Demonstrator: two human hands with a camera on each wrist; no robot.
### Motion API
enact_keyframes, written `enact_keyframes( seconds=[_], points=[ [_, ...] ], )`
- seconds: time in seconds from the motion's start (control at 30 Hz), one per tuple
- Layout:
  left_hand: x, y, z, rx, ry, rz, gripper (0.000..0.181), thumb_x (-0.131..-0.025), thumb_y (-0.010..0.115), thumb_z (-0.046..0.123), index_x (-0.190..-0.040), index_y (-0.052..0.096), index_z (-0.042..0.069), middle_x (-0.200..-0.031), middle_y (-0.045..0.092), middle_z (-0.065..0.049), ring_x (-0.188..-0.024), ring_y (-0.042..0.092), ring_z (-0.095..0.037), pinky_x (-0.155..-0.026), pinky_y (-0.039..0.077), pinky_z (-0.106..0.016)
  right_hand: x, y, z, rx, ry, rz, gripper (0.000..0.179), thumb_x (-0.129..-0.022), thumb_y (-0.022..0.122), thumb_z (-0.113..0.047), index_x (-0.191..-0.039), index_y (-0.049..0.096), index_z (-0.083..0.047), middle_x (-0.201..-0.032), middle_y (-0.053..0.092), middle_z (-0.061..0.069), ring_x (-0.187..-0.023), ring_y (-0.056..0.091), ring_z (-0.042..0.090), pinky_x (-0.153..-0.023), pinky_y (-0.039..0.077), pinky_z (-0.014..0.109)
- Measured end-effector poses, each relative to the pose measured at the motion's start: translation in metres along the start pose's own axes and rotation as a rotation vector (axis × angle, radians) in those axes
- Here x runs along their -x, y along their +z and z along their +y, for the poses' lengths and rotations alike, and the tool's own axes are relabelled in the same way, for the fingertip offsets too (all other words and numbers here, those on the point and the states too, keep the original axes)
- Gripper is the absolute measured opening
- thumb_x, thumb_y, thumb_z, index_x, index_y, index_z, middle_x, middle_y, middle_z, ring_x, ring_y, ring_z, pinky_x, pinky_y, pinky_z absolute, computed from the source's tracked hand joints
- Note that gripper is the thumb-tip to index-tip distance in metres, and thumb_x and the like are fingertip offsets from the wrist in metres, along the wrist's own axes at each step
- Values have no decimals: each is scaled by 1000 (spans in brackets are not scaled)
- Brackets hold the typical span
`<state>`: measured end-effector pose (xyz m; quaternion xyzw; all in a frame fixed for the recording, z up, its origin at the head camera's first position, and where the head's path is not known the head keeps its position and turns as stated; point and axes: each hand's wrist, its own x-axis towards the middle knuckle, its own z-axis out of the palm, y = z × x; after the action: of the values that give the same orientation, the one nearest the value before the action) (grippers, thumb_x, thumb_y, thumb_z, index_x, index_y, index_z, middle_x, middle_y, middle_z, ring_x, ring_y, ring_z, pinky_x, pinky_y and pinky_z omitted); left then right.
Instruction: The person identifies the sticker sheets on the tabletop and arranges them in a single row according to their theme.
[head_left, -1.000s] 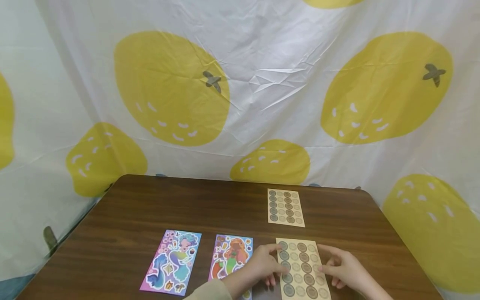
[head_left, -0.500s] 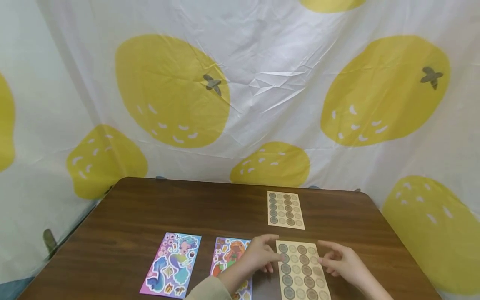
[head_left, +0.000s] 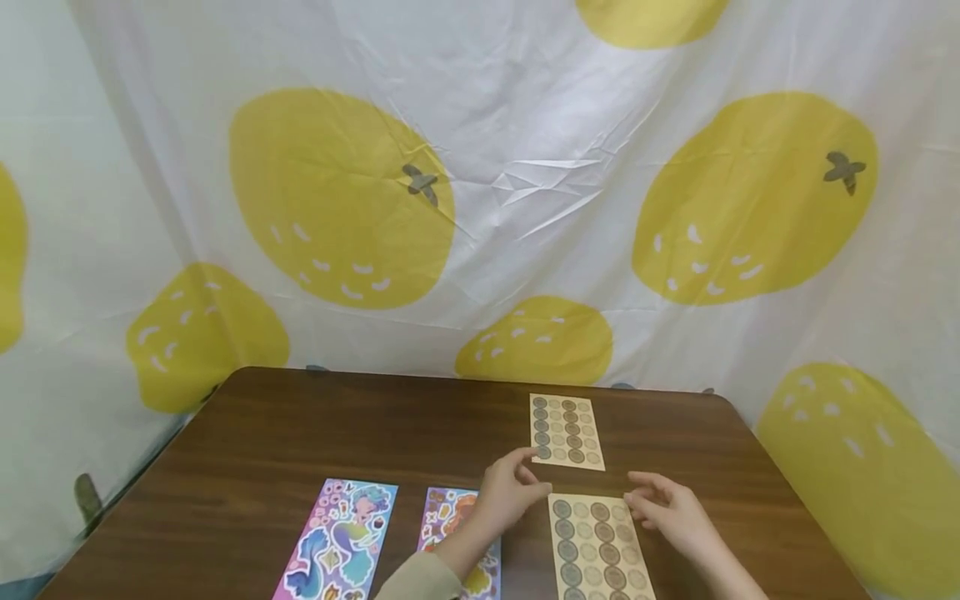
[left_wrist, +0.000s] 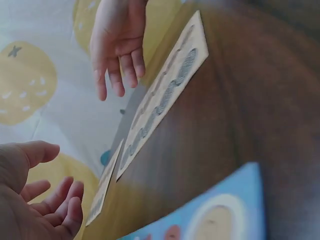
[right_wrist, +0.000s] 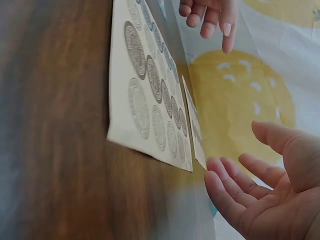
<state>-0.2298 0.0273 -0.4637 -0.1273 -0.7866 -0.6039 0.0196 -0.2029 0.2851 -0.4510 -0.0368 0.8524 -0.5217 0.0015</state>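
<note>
A cream sheet of round coin-like stickers (head_left: 600,542) lies on the table at the front right in the head view. My left hand (head_left: 506,493) hovers by its far left corner, thumb and index finger apart, with nothing between them. By the far right corner is my right hand (head_left: 672,510), its fingers loosely bent and holding nothing. Both wrist views show these hands relaxed, the left hand (left_wrist: 42,195) and the right hand (right_wrist: 270,185) raised beside the sheet. A second sheet of the same coin stickers (head_left: 566,432) lies farther back, its near left corner behind my left fingertips.
Two colourful mermaid sticker sheets lie to the left: one with a blue-haired mermaid (head_left: 337,542), the other, an orange-haired mermaid sheet (head_left: 442,512), partly hidden under my left forearm. The brown wooden table (head_left: 375,425) ends at a white curtain (head_left: 517,108) printed with yellow fruit.
Both hands have slid away from the near coin sheet's sides toward its far corners and come off it. The sheets keep their places on the table; the head view has tilted slightly up.
</note>
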Motion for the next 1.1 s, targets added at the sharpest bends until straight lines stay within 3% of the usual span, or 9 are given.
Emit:
enact_keyframes(
  seconds=[0.2, 0.43, 0.67, 1.1],
  points=[
    [-16, -1, 2, 3, 6, 91, 57, -77, 76, 9, -129, 54, -2, -89, 60, -9, -75, 56, -17, -62, 48, -26, -14, 4, -4, 49, -30, 52, 44, -92, 64, -13, -129, 52, 8, -115, 62, 25, -98, 63, 31, -74, 54, 32],
    [-26, 3, -4, 8, -2, 132, 62, -76, 78, 13, -131, 52, -1, -106, 58, -15, -95, 54, -30, -79, 47, -35, -30, 8, -6, 125, -67, 82, 47, -93, 63, -18, -131, 51, 6, -125, 56, 26, -114, 54, 40, -96, 43, 50],
    [-33, 6, -8, 36, -43, 125, 65, -81, 76, 16, -136, 47, 0, -115, 56, -18, -102, 53, -33, -82, 48, -40, -48, 12, -3, 91, -80, 95, 49, -93, 64, -18, -132, 49, 7, -129, 52, 28, -117, 51, 41, -99, 40, 52],
    [-51, 6, -16, 44, -70, 135, 73, -78, 78, 11, -140, 42, -3, -120, 56, -26, -104, 55, -39, -83, 51, -43, -68, 17, -7, 10, 3, 58, 57, -95, 60, -20, -139, 38, 8, -136, 44, 32, -127, 41, 42, -106, 32, 50]
  ],
)
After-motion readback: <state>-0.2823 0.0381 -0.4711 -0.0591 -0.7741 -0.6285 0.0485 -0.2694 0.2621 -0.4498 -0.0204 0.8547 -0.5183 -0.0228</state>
